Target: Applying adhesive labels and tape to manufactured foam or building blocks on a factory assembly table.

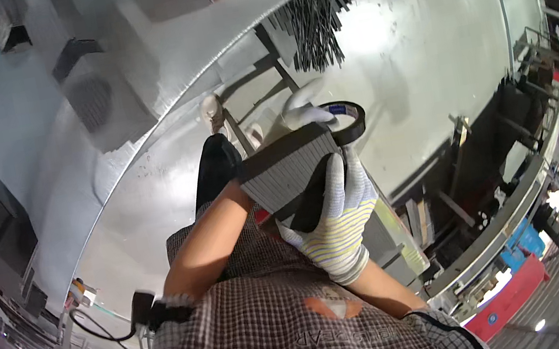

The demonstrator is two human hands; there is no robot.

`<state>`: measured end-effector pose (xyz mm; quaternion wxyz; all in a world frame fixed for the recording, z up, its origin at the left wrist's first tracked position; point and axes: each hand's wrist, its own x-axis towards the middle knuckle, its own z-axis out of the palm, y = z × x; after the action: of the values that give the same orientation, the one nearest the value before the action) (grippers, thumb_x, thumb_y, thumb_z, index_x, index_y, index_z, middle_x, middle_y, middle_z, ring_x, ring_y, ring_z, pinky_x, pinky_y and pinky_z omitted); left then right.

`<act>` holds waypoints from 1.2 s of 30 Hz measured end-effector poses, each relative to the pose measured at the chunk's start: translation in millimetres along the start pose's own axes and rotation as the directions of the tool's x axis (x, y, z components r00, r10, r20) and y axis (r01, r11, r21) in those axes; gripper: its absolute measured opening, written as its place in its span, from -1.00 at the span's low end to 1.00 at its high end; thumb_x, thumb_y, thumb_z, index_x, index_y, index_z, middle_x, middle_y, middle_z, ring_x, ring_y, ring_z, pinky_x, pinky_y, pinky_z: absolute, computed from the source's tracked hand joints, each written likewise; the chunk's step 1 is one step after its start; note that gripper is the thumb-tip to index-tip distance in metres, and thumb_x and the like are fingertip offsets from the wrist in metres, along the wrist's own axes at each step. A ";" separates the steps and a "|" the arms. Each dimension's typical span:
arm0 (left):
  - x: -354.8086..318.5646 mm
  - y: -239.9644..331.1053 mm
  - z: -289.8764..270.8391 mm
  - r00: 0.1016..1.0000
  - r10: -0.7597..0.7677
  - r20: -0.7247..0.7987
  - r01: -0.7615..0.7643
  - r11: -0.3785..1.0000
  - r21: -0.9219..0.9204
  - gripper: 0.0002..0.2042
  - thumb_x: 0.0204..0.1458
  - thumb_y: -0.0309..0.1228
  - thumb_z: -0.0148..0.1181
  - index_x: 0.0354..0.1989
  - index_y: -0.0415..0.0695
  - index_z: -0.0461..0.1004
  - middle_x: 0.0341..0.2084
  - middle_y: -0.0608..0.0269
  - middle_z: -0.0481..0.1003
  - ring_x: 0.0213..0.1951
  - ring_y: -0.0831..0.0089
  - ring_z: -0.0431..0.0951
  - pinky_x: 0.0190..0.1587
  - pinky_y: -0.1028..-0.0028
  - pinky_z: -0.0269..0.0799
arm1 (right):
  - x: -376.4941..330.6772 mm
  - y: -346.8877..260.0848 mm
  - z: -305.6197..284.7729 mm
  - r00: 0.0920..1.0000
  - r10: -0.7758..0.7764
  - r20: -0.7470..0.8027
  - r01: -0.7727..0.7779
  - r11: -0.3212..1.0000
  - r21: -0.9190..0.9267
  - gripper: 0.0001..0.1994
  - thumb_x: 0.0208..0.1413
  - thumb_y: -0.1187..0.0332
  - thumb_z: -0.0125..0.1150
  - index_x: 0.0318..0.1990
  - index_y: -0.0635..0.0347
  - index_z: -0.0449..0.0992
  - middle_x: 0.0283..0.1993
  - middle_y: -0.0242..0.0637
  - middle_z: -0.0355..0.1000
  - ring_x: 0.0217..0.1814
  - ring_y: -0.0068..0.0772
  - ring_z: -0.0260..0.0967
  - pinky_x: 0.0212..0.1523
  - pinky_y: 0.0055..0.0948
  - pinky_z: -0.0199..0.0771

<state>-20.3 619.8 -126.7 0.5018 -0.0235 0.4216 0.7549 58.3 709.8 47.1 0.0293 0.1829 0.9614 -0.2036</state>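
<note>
A block-shaped stack of dark grey strips [294, 172], layered edge to edge, is held tilted in front of my body. My right hand [336, 220], in a white glove with yellow and grey stripes, grips its near right side, fingers pointing away from me. My left forearm passes behind the stack, which hides the wrist and palm. Beyond its far edge shows my left hand [303, 104] in a pale glove, blurred, with fingers reaching into a roll of black tape [354, 133]. The tape roll sits close to the stack's far right corner.
A metal sheet surface [178, 65] with a bent edge spans the upper left, carrying grey blocks. A bundle of thin black strips [313, 26] hangs past its far end. Dark racks and a red beam [507, 299] stand on the right. A shoe [211, 110] shows below.
</note>
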 end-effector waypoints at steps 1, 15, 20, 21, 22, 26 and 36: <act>5.6 3.0 0.8 0.988 0.070 0.137 -0.077 0.996 0.048 -0.43 0.23 -0.24 0.09 0.37 -0.20 0.20 0.22 0.07 0.36 0.22 0.28 0.38 0.30 0.27 0.29 | -0.5 1.3 1.4 1.000 0.006 -0.012 -0.006 1.000 0.028 0.19 -0.44 -0.01 0.59 0.42 0.31 0.10 0.40 0.34 0.09 0.31 0.36 0.17 0.21 0.17 0.18; -160.9 165.6 53.5 0.977 0.105 0.183 -0.209 0.359 0.910 -0.47 -0.11 -0.51 0.36 0.13 -0.07 0.44 -0.04 -0.05 0.49 -0.05 -0.08 0.53 0.02 0.10 0.47 | 25.7 -15.0 -55.0 0.964 -0.211 -0.164 0.261 0.875 0.408 -0.15 -0.21 -0.06 0.46 0.20 0.30 0.34 0.20 0.21 0.27 0.20 0.24 0.28 0.15 0.17 0.23; -41.1 191.3 71.1 0.945 0.269 0.184 -0.241 0.200 0.950 -0.57 0.20 -0.26 0.18 0.22 -0.06 0.41 0.07 -0.04 0.49 0.11 -0.10 0.48 0.23 0.17 0.36 | 45.8 -31.0 -97.8 0.761 -0.585 0.280 0.522 0.809 0.270 -0.68 0.19 0.05 0.16 -0.18 0.13 0.51 -0.37 -0.22 0.47 -0.33 -0.13 0.49 -0.18 -0.14 0.48; -26.1 180.5 73.5 0.947 0.234 0.219 -0.261 0.167 0.951 -0.60 0.23 -0.24 0.17 0.21 -0.05 0.43 0.04 -0.03 0.52 0.10 -0.09 0.48 0.22 0.16 0.37 | 51.2 -30.5 -103.0 0.671 -0.670 0.316 0.603 0.742 0.294 -0.74 0.15 0.11 0.20 -0.25 0.12 0.50 -0.51 -0.29 0.42 -0.43 -0.16 0.47 -0.34 -0.16 0.47; -17.0 167.6 71.3 0.978 0.096 0.184 -0.198 0.162 0.967 -0.63 0.25 -0.22 0.15 0.19 -0.04 0.44 0.01 -0.01 0.54 0.10 -0.08 0.49 0.22 0.16 0.37 | 56.8 -26.6 -107.5 0.585 -0.762 0.278 0.707 0.647 0.287 -0.75 0.12 0.15 0.24 -0.22 0.11 0.51 -0.44 -0.30 0.48 -0.38 -0.14 0.51 -0.34 -0.18 0.49; -19.5 137.4 45.5 0.911 0.198 0.363 -0.410 0.331 0.850 -0.69 0.29 -0.15 0.10 0.05 -0.07 0.52 -0.15 -0.05 0.58 0.02 -0.05 0.53 0.09 0.09 0.39 | 95.9 25.4 -103.4 0.670 -0.371 0.642 0.533 0.843 -0.069 -0.87 0.08 0.22 0.27 -0.29 -0.01 0.61 -0.41 -0.26 0.56 -0.30 -0.17 0.59 -0.31 -0.15 0.54; -63.1 145.5 48.6 0.792 0.595 0.140 -0.228 0.076 0.971 -0.47 0.14 -0.24 0.32 0.23 -0.14 0.31 0.06 -0.05 0.47 0.12 0.01 0.50 0.23 0.09 0.32 | 90.5 147.7 14.2 0.889 0.026 0.457 -0.134 0.969 0.206 -0.57 0.18 0.06 0.26 0.12 0.05 0.52 -0.09 0.14 0.54 -0.01 0.20 0.51 0.03 -0.09 0.50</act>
<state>-83.4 584.8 22.6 0.0958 0.3010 0.8494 0.4227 27.5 860.4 -33.9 0.2380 0.1727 0.8893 -0.3501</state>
